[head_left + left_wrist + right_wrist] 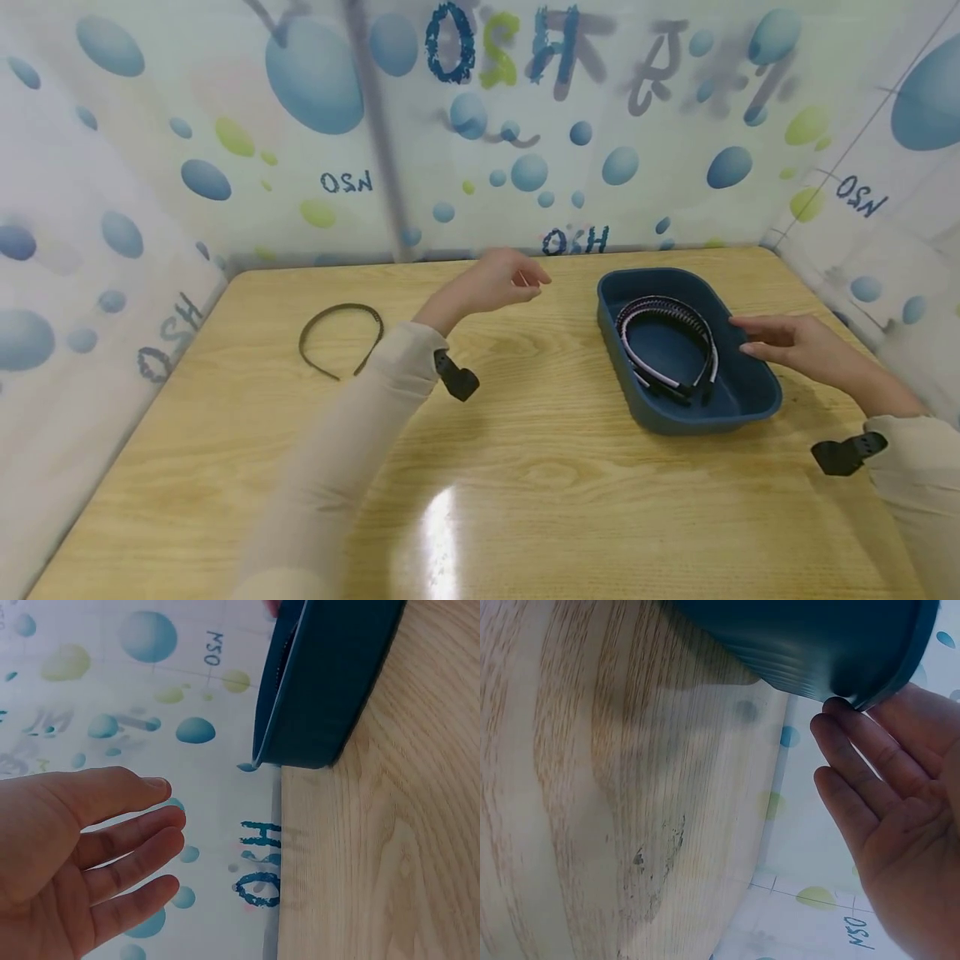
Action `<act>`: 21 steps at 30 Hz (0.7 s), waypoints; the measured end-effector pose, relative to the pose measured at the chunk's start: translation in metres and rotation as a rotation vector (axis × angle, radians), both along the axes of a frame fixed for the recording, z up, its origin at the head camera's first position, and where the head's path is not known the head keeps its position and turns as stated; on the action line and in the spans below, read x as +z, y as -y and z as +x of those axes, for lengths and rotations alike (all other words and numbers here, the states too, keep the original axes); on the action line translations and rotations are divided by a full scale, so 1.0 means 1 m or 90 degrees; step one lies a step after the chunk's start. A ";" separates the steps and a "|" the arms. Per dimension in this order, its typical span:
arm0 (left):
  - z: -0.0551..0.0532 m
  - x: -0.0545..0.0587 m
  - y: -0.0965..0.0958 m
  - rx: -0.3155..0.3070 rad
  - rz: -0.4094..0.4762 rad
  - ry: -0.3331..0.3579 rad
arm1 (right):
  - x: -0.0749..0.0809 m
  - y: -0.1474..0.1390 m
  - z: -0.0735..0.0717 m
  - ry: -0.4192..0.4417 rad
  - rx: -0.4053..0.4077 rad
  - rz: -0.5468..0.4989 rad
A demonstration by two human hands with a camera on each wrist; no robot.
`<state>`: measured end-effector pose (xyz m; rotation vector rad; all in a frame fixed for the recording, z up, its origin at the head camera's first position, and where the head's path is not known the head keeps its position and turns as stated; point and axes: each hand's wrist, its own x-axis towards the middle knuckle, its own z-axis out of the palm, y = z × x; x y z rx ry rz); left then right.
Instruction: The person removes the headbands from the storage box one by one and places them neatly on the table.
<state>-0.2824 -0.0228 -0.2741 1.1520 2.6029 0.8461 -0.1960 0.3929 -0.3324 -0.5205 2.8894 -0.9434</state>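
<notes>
A thin dark headband [341, 307] lies on the left part of the wooden table. At the right stands a blue plastic tub [750, 390], with headbands [670, 308] nested inside, some dark and patterned, at least one pale. My left hand [495, 282] hovers over the table between the lone headband and the tub, holding nothing. In the left wrist view its fingers [142, 855] are apart and slightly bent. My right hand [798, 348] holds the tub's right rim. From the right wrist view, fingertips touch the outer wall below the rim while another digit passes behind it.
The wooden table [525, 467] reaches to printed curtains [480, 167] at the back and both sides. Dark marks [656, 862] show on the tabletop beside the tub. Each wrist carries a small black camera [456, 377].
</notes>
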 end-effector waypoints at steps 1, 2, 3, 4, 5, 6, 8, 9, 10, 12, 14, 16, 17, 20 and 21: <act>0.000 -0.001 -0.003 -0.004 0.003 0.003 | 0.000 0.000 0.000 -0.001 0.000 -0.001; 0.001 -0.002 -0.006 -0.009 0.007 0.006 | 0.000 0.000 0.000 -0.001 0.001 -0.003; 0.001 -0.003 -0.009 -0.013 0.012 0.010 | 0.000 0.000 0.000 -0.002 0.001 -0.003; 0.001 -0.003 -0.011 -0.016 0.015 0.014 | 0.000 0.000 0.000 -0.004 0.001 -0.004; 0.002 -0.005 -0.014 -0.020 0.018 0.014 | -0.001 0.000 0.001 -0.005 0.002 -0.004; 0.002 -0.006 -0.017 -0.026 0.021 0.014 | -0.001 0.000 0.001 -0.008 0.002 -0.003; 0.001 -0.009 -0.023 -0.033 0.028 0.012 | -0.002 0.000 0.001 -0.012 0.002 -0.001; 0.001 -0.011 -0.026 -0.035 0.032 0.014 | -0.002 0.000 0.001 -0.013 0.002 -0.002; 0.001 -0.012 -0.029 -0.036 0.034 0.014 | -0.002 0.000 0.000 -0.014 0.002 -0.002; 0.000 -0.015 -0.036 -0.040 0.042 0.020 | -0.003 -0.001 0.000 -0.016 0.002 -0.004; -0.001 -0.017 -0.042 -0.040 0.050 0.035 | -0.003 -0.001 0.000 -0.019 0.002 -0.007; -0.002 -0.018 -0.048 -0.044 0.056 0.049 | -0.004 -0.001 0.000 -0.021 0.002 -0.008; -0.002 -0.019 -0.050 -0.046 0.058 0.058 | -0.004 -0.001 0.000 -0.022 0.003 -0.008; -0.002 -0.020 -0.059 -0.053 0.064 0.075 | -0.004 -0.001 0.001 -0.023 0.002 -0.007; -0.002 -0.021 -0.062 -0.055 0.067 0.079 | -0.004 -0.001 0.001 -0.024 0.002 -0.007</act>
